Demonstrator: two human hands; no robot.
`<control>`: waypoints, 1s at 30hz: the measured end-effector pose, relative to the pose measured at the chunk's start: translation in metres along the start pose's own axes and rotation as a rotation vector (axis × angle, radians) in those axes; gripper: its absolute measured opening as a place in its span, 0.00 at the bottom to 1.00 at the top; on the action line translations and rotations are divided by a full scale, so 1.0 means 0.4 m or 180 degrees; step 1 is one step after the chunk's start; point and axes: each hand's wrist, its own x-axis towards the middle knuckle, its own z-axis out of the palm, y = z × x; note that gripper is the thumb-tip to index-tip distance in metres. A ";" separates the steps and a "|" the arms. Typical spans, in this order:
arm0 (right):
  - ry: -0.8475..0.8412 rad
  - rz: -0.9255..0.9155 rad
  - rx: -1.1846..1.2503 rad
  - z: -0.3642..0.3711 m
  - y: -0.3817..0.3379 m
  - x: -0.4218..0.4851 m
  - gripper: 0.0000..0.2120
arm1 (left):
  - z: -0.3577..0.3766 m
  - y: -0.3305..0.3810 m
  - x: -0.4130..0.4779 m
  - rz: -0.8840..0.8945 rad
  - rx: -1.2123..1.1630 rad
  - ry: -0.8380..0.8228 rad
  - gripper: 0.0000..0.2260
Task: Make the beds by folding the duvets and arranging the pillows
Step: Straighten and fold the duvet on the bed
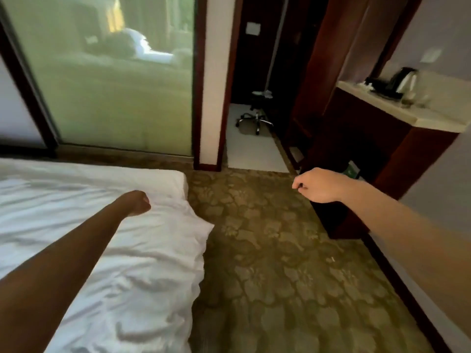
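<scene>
Stretching both arms forward, I see my left hand (138,202) clenched above the one duvet (132,266), right hand (316,186) fingers curled, empty.

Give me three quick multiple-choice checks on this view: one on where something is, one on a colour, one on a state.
1. Where is the kettle?
A. on the bed
B. on the pale counter at right
C. on the carpet

2. What colour is the duvet?
A. green
B. red
C. white

3. How does the duvet lie?
A. spread out and wrinkled
B. folded in a neat stack
C. rolled up on the floor

Answers: 1 B, it stands on the countertop. 2 C, the fabric is plainly white. 3 A, creases run all over it and no neat fold shows.
</scene>
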 end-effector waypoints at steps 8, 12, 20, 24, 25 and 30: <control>0.0195 -0.1629 -0.0242 -0.080 -0.040 0.496 0.16 | 0.081 -0.135 -0.126 -0.2168 -0.0781 -0.0358 0.10; 0.0011 -0.2286 -0.0487 -0.112 -0.083 0.698 0.16 | 0.076 -0.081 0.023 -0.2461 -0.1272 -0.0106 0.08; 0.0134 -0.2531 -0.0544 -0.298 0.039 1.118 0.16 | 0.015 0.197 0.461 -0.2157 -0.1468 -0.0147 0.06; 0.0070 -0.2996 -0.0578 -0.351 0.053 1.316 0.15 | -0.049 0.261 0.625 -0.2443 -0.1493 -0.0027 0.03; 0.0093 -0.3117 -0.0583 -0.364 0.043 1.369 0.16 | -0.059 0.265 0.665 -0.2522 -0.1515 0.0066 0.03; 0.0446 -0.3779 -0.0559 -0.422 -0.025 1.650 0.16 | -0.065 0.286 0.826 -0.3102 -0.1715 0.0409 0.03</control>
